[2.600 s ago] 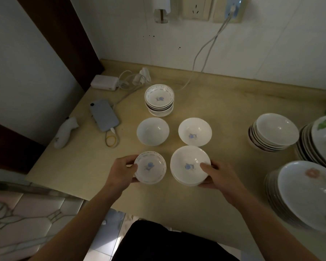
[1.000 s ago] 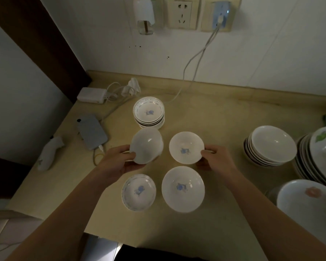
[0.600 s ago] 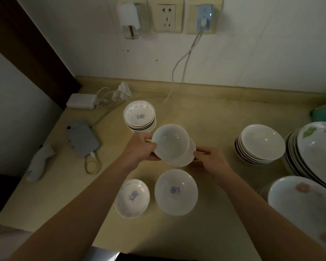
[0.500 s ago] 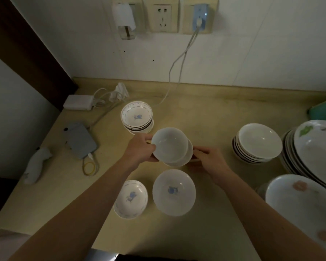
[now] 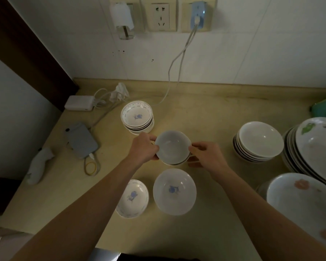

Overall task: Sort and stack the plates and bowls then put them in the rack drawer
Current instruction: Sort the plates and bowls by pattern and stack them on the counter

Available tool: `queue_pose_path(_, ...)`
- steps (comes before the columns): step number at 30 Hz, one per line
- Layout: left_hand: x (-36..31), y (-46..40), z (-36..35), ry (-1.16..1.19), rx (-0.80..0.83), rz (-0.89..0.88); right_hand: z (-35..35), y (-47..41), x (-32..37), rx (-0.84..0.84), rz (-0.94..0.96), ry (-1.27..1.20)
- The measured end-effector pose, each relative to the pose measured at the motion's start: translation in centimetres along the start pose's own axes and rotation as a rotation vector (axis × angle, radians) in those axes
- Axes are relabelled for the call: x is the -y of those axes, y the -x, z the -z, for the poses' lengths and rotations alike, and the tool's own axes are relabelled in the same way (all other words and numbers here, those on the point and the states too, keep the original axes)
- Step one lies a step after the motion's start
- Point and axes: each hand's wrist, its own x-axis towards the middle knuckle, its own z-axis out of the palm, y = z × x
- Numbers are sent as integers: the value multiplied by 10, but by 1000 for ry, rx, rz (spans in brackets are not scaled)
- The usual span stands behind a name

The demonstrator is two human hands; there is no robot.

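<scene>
A plain white bowl (image 5: 172, 146) sits nested in a second bowl at the middle of the counter. My left hand (image 5: 143, 148) grips its left rim, and my right hand (image 5: 205, 157) holds the right edge of the pair with curled fingers. In front of them stands a larger bowl with a blue motif (image 5: 174, 192), and a small patterned dish (image 5: 133, 198) lies to its left. A stack of small patterned dishes (image 5: 137, 117) stands behind my hands. The rack drawer is not in view.
At the right stand a stack of white bowls (image 5: 258, 141), a tilted stack of plates (image 5: 312, 147) and a flowered plate stack (image 5: 305, 204). At the left lie a grey phone (image 5: 81, 140), a white charger (image 5: 79, 105), cables and a yellow band (image 5: 90, 168).
My left hand lifted the plain bowl from the counter, carried it right and set it into the bowl that my right hand holds. The view has tilted upward.
</scene>
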Motion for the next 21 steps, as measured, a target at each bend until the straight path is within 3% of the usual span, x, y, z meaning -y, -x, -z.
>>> queue_pose_path(8,9,-7,0,264,107,70,3,0,0,-9,-11,12)
queue_pose_path(13,13,-8,-4,444,273,156,2,-3,1,-26,20,70)
queue_pose_path(21,-5,9,12,499,281,64,7,11,20,-97,106,17)
